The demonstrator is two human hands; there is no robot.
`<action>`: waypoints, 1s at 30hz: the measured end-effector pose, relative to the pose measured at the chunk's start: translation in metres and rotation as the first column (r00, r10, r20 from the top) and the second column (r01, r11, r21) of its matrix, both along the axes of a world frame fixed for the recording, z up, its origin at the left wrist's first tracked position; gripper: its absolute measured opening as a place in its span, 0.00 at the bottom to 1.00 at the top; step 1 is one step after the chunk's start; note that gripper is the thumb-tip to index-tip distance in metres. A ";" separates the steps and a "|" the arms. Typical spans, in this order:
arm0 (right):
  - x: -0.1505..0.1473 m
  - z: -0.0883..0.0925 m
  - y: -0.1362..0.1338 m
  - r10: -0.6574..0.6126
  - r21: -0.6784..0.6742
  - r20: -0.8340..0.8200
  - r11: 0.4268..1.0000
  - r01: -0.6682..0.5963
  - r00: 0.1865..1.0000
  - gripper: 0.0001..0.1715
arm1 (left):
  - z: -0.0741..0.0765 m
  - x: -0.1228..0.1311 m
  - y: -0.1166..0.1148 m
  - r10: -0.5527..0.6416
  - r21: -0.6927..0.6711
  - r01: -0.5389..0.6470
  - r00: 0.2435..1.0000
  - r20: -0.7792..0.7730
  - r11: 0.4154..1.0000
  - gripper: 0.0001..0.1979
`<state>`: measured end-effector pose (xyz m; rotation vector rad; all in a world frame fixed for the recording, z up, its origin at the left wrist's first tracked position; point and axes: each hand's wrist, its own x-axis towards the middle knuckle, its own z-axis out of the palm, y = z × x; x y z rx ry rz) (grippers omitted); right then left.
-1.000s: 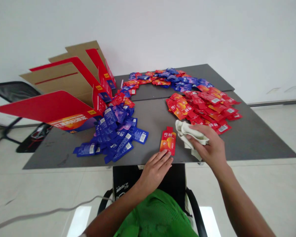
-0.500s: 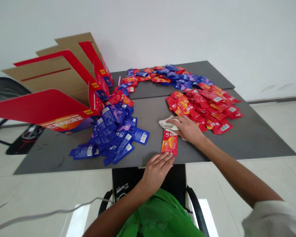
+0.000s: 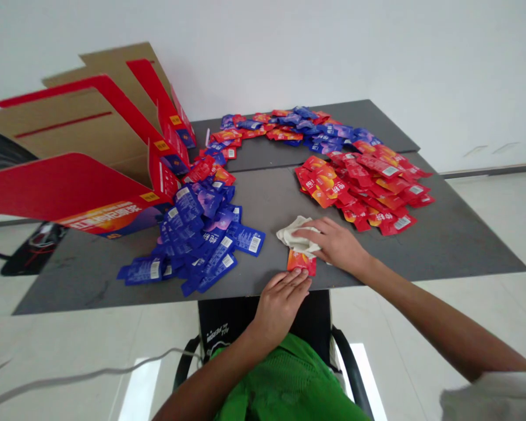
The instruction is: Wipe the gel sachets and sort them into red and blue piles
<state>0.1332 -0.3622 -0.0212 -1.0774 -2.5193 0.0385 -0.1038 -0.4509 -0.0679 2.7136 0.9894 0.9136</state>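
A red and orange sachet [image 3: 303, 261] lies flat near the table's front edge. The fingers of my left hand [image 3: 280, 301] rest stretched out on its near end, pressing it against the table. My right hand [image 3: 337, 242] is closed on a crumpled white cloth [image 3: 293, 235], which covers the upper part of the sachet. To the right of the cloth is a heap of red sachets [image 3: 377, 190]. A heap of blue sachets [image 3: 206, 234] lies to the left, apart from both hands.
Open red cardboard boxes [image 3: 114, 202] with brown insides stand along the left of the grey table [image 3: 263, 202]. Mixed red and blue sachets [image 3: 289, 126] curve across the back. A black chair [image 3: 350, 374] is at the front edge, with a grey cable [image 3: 96, 372] at lower left.
My right hand has drawn the cloth slightly down over the sachet, so less of the sachet shows. My left hand stays on its near end. The view has shifted a little.
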 end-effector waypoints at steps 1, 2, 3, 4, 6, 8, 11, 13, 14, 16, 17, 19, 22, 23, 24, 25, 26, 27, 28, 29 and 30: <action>0.004 0.001 0.013 -0.033 0.017 0.014 0.999 0.032 0.999 0.27 | -0.001 0.000 0.000 0.001 -0.003 -0.001 1.000 -0.003 1.000 0.13; 0.007 0.003 0.026 -0.062 0.038 0.033 0.997 0.060 0.998 0.26 | -0.001 0.000 0.000 0.003 -0.004 -0.003 1.000 -0.005 1.000 0.13; 0.010 0.007 0.035 -0.092 0.067 0.047 0.994 0.089 0.995 0.25 | -0.002 0.000 0.000 0.005 -0.004 -0.005 1.000 -0.003 1.000 0.13; 0.011 0.011 0.041 -0.129 0.101 0.044 0.987 0.124 0.991 0.24 | -0.002 0.000 0.000 0.006 -0.002 -0.006 1.000 0.003 1.000 0.13; 0.011 0.022 0.041 -0.193 0.170 -0.016 0.966 0.192 0.981 0.23 | -0.002 0.000 0.001 0.002 0.000 -0.002 1.000 0.025 1.000 0.12; 0.007 0.030 0.023 -0.186 0.201 -0.095 0.959 0.201 0.978 0.25 | -0.001 0.001 0.001 -0.005 0.000 0.005 0.999 0.042 1.000 0.12; -0.003 0.031 -0.017 -0.007 0.134 -0.072 0.991 0.017 0.997 0.25 | 0.001 0.001 0.001 -0.006 -0.009 0.006 0.999 0.034 1.000 0.12; -0.007 0.023 -0.036 0.109 0.040 -0.026 0.993 -0.108 0.994 0.23 | 0.003 0.001 0.001 0.003 -0.023 -0.003 1.000 0.028 1.000 0.10; -0.008 0.018 -0.040 0.136 0.004 -0.018 0.991 -0.136 0.991 0.22 | 0.003 0.001 0.001 0.006 -0.029 -0.005 1.000 0.027 1.000 0.10; -0.006 0.007 -0.034 0.118 -0.033 -0.023 0.992 -0.119 0.993 0.21 | 0.003 0.000 0.001 0.000 -0.031 0.001 1.000 0.026 1.000 0.10; -0.003 0.003 -0.025 0.090 -0.034 -0.026 0.995 -0.091 0.996 0.22 | 0.003 0.000 0.001 -0.007 -0.028 0.008 1.000 0.027 1.000 0.11; 0.003 -0.001 0.000 0.026 -0.015 -0.006 1.000 -0.026 1.000 0.25 | 0.001 0.000 0.001 -0.017 -0.022 0.018 0.999 0.028 1.000 0.12; 0.009 0.005 0.037 -0.079 0.053 0.058 0.996 0.076 0.995 0.25 | -0.001 -0.001 0.001 -0.014 -0.025 0.014 0.999 0.031 1.000 0.12; 0.009 0.011 0.043 -0.113 0.088 0.064 0.990 0.107 0.992 0.25 | -0.001 -0.001 0.001 -0.011 -0.024 0.012 0.999 0.037 1.000 0.12; 0.009 0.017 0.045 -0.144 0.126 0.047 0.983 0.137 0.988 0.24 | -0.002 0.000 0.001 -0.010 -0.023 0.011 0.999 0.044 1.000 0.12; 0.009 0.023 0.042 -0.170 0.159 0.011 0.973 0.166 0.985 0.24 | -0.002 0.000 0.001 -0.010 -0.022 0.011 0.999 0.053 1.000 0.12; 0.007 0.029 0.035 -0.182 0.184 -0.036 0.965 0.186 0.983 0.25 | -0.002 0.000 0.001 -0.012 -0.022 0.013 0.998 0.060 1.000 0.12; 0.005 0.034 0.024 -0.175 0.197 -0.082 0.962 0.188 0.981 0.25 | -0.001 0.000 0.001 -0.012 -0.022 0.013 0.998 0.067 1.000 0.12; 0.003 0.036 0.011 -0.149 0.195 -0.117 0.966 0.170 0.982 0.26 | -0.001 0.001 0.001 -0.013 -0.022 0.014 0.997 0.071 1.000 0.12; 0.000 0.037 -0.003 -0.093 0.182 -0.124 0.977 0.115 0.988 0.26 | 0.000 0.001 0.001 -0.012 -0.020 0.013 0.997 0.074 1.000 0.12; -0.003 0.035 -0.016 -0.021 0.156 -0.109 0.987 0.038 0.994 0.26 | 0.000 0.001 0.001 -0.007 -0.022 0.009 0.997 0.076 1.000 0.11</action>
